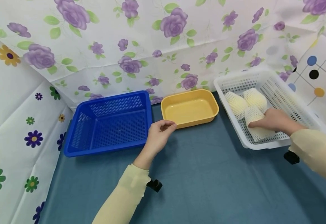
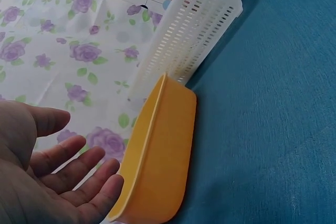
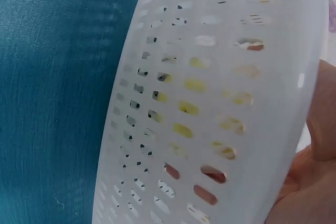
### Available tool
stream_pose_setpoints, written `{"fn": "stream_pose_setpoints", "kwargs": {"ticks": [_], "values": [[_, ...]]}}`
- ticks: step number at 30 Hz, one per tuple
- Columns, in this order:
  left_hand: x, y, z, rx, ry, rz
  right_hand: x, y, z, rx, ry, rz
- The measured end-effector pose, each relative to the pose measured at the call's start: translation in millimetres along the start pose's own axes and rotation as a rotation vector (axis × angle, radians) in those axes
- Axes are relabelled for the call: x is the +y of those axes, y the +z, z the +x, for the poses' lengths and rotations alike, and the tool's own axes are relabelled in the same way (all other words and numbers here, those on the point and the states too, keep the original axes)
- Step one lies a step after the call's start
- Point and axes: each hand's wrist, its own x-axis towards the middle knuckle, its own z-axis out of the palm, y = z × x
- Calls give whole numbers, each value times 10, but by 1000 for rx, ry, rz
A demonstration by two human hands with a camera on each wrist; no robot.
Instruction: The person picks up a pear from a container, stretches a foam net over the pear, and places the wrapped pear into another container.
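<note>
My right hand (image 1: 276, 120) reaches into the white basket (image 1: 309, 115) and grips the nearest pale yellow, rounded item in a white foam net (image 1: 254, 116). Two similar netted items, one on the left (image 1: 236, 105) and one behind (image 1: 255, 99), lie against it in the basket. Through the slotted wall in the right wrist view, yellow patches and parts of fingers show; the basket hides most of that grasp. My left hand (image 1: 158, 135) hovers at the front rim of a yellow tray (image 1: 190, 121), holding nothing. Its fingers (image 2: 79, 169) are loosely bent and apart from the thumb in the left wrist view.
A blue slotted basket (image 1: 118, 129) stands left of the yellow tray, with nothing in it. All three containers sit on a blue-green cloth (image 1: 196, 174). Flower-printed sheets (image 1: 140, 37) rise behind and at the left; a dotted sheet (image 1: 319, 90) hangs at the right.
</note>
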Motion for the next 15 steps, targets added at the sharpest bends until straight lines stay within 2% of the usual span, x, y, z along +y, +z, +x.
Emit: {"fn": "stream_pose_setpoints", "kwargs": {"ticks": [5,10,13,15], "values": [[50,-64,-34,13,25,17,-25,-55,-5,-39,-3,2],[198,-288,-43,71,93,49,-149,-215,-106,-74,-6,28],[258,-477,-69,143,127,87,-303,-314,-240,-40,-14,61],[267,-602,-102,204,150,113,-438,-348,-366,26,-19,82]]}}
